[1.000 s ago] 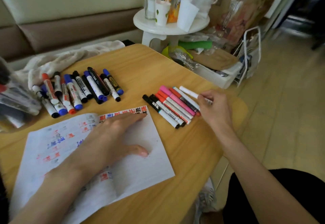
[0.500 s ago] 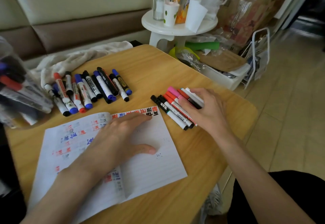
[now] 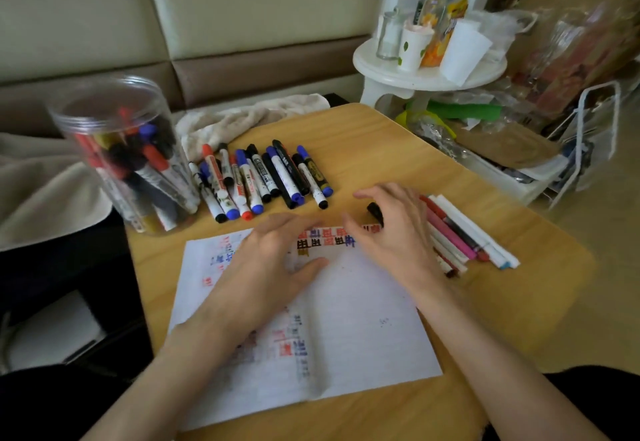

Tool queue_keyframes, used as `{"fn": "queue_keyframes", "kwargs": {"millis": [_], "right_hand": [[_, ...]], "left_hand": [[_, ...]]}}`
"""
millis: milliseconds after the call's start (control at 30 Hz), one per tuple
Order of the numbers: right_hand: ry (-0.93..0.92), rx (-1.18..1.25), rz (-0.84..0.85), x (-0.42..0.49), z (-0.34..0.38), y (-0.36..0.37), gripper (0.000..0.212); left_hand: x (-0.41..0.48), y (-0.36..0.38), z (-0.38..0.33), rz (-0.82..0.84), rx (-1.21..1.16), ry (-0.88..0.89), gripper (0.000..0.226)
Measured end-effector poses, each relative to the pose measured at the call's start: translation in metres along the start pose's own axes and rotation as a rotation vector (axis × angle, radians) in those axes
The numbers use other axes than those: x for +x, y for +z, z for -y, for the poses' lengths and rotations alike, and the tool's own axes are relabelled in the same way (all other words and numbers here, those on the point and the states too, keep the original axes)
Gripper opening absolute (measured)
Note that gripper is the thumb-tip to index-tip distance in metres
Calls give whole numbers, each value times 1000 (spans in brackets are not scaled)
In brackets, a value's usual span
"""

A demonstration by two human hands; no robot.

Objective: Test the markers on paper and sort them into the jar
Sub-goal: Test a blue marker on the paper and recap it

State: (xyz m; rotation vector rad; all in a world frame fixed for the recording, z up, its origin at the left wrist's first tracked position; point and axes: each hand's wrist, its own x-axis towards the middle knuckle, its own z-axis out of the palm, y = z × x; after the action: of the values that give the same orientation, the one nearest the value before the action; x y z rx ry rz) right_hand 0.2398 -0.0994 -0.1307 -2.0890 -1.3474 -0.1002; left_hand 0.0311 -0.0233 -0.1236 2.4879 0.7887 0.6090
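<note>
Head view: your left hand [image 3: 277,260] lies flat on the paper [image 3: 363,319], fingers straight and spread. That reads as a hold-down, so the sheet won't slide under a test stroke. The top edge of the paper already carries rows of red, blue and black test marks, with bare space below them for more.

Your right hand [image 3: 391,232] arches over the near end of the thin markers [image 3: 460,232], fingers and thumb curved around a black marker [image 3: 375,212] whose end shows under the palm. I can't tell whether they have closed on it. It looks like the pick-up for the next test.

The thick markers [image 3: 263,177] lie side by side on the table [image 3: 381,149], just beside the jar [image 3: 138,222]. The jar stands upright and open at the left, already holding many markers, close enough to drop tested ones straight in.
</note>
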Motion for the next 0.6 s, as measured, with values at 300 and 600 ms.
{"fn": "queue_keyframes", "kwargs": {"millis": [300,600], "right_hand": [[-23,-110,-13,36,22,32,34],[102,-182,-18,60,31,37,27]], "left_hand": [[-6,-12,14,30,8,-93,59],[-8,-12,20,26,-24,-88,54]]}}
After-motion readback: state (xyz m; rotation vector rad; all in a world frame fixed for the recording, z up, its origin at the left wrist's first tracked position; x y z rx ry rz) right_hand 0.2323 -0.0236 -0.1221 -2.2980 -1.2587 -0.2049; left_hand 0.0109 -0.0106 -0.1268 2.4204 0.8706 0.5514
